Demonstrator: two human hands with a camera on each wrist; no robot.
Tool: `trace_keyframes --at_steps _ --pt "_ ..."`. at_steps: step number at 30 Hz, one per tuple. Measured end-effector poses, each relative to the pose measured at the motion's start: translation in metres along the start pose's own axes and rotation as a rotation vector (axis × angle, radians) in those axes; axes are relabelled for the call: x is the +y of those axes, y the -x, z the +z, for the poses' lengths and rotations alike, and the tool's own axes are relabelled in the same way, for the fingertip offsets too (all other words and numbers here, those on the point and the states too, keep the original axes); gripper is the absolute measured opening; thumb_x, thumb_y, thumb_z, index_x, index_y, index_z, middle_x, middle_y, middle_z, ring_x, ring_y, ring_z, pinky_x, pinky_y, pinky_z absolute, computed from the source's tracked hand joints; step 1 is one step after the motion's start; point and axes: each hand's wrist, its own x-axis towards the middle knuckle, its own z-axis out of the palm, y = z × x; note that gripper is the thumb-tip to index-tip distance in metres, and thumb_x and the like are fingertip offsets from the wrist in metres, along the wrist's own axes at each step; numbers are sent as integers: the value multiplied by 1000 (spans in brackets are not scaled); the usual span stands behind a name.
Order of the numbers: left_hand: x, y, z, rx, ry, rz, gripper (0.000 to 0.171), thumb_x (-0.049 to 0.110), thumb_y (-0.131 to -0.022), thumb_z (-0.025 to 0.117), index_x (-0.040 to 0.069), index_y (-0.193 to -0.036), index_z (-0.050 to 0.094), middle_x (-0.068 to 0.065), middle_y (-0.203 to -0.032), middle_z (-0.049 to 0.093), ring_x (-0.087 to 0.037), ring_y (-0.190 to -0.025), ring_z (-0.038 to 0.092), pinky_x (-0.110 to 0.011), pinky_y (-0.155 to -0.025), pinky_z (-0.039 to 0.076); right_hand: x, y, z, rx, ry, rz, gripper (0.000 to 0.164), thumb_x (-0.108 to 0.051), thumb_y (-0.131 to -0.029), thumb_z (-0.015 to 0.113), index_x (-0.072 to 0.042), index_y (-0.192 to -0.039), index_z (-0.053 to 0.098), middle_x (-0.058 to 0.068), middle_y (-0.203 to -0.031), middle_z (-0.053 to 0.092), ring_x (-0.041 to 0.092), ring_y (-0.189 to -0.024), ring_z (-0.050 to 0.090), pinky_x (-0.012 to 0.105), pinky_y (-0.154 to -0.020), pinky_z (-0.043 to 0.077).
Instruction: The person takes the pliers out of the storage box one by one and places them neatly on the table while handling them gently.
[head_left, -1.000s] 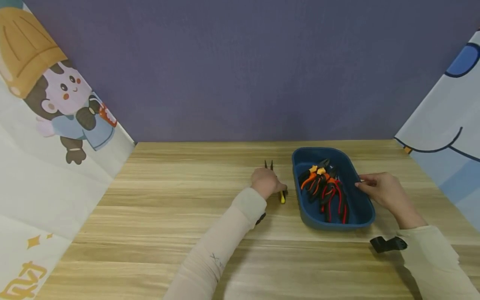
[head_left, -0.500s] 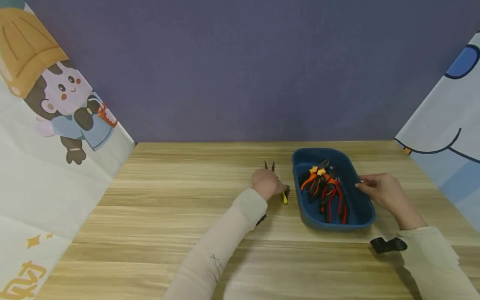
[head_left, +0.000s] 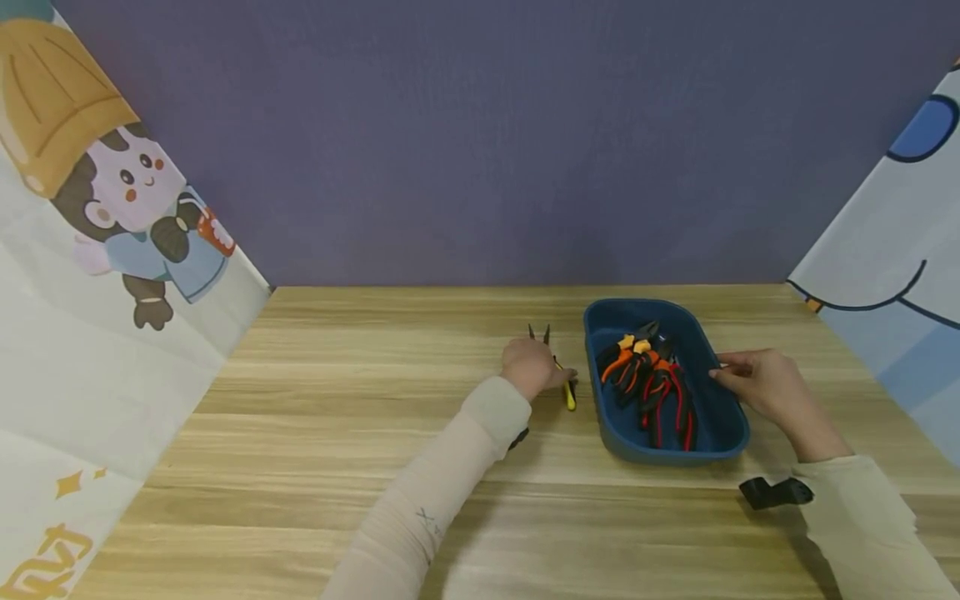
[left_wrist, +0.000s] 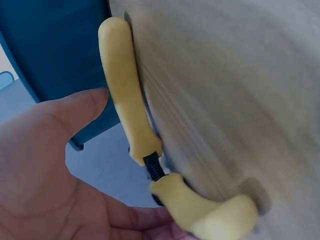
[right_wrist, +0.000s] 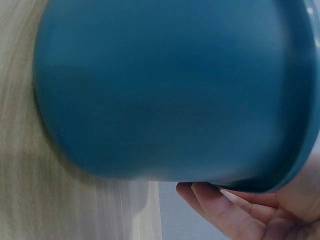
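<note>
My left hand [head_left: 528, 367] holds a pair of long-nose pliers [head_left: 570, 396] low over the table, left of the blue plastic bin [head_left: 611, 433]. In the left wrist view, the yellow handles of the pliers [left_wrist: 122, 75] stand spread apart, the thumb against one and the fingers at the other. Their two dark tips point away from me, parted; my hand covers the middle. On the bin's right side, my right hand [head_left: 768, 383] pinches the rim, thumb on top. The right wrist view has the bin's outer wall [right_wrist: 160, 90] with fingers [right_wrist: 220, 205] under the rim.
Inside the bin lie several pliers with orange-black handles [head_left: 624, 354] and red-black handles [head_left: 663, 404]. The wood-grain table [head_left: 337, 375] ends at a dark blue-grey panel [head_left: 480, 142]. Printed cartoon sheets flank it, one at left [head_left: 67, 333] and one at right [head_left: 900, 250].
The tips of the pliers have parted slightly more and their handle has shifted a little toward the bin. The right hand stays at the bin's rim.
</note>
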Motion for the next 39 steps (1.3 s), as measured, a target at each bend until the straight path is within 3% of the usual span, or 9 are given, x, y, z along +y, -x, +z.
trace_keyframes --at_steps 5,8,14,18,21,29,34,39 --pt "-5 3 -7 20 30 32 70 73 -87 34 15 -90 74 5 -50 44 -6 -39 34 -21 -35 29 1 0 2 15 2 -8 35 -11 -88 65 17 -108 61 22 -81 69 25 -66 65 39 -57 50" --pt "-7 5 -14 36 51 57 67 71 -88 35 16 -89 74 5 -53 48 -6 -40 36 -21 -36 28 2 0 3 26 7 -13 35 -11 -87 65 17 -108 61 22 -82 69 28 -68 66 41 -58 51" --pt "-8 7 -29 63 117 62 60 65 -90 40 16 -105 71 3 -74 61 -6 -52 46 -21 -40 34 2 -1 2 22 1 -15 36 -12 -88 65 17 -109 60 22 -83 69 29 -69 66 41 -58 51" --pt "-5 12 -42 80 170 70 56 65 -89 42 17 -89 70 4 -67 56 -6 -48 41 -21 -40 29 3 0 3 20 -2 -15 36 -12 -88 65 17 -109 60 22 -83 69 31 -71 66 41 -58 51" --pt "0 18 -52 87 170 93 55 66 -89 41 18 -74 64 6 -57 43 -6 -44 31 -22 -40 22 3 0 3 16 1 -14 36 -13 -88 65 17 -109 60 23 -83 69 38 -76 66 46 -62 51" --pt "20 33 -69 141 138 148 58 63 -91 43 19 -52 46 6 -47 32 -7 -38 27 -22 -37 22 3 0 2 2 7 -4 37 -13 -89 64 17 -111 59 24 -86 68 42 -80 65 50 -66 50" --pt "34 36 -70 231 108 203 59 61 -91 45 19 -49 41 5 -44 28 -8 -36 23 -22 -35 20 3 0 2 5 -1 -9 36 -12 -88 65 17 -109 60 24 -85 68 38 -76 65 45 -61 51" --pt "45 37 -70 267 130 277 55 59 -90 50 20 -51 47 7 -48 35 -7 -38 31 -21 -37 25 2 0 1 12 0 -20 35 -11 -88 64 16 -109 60 23 -84 69 33 -72 66 43 -60 51"
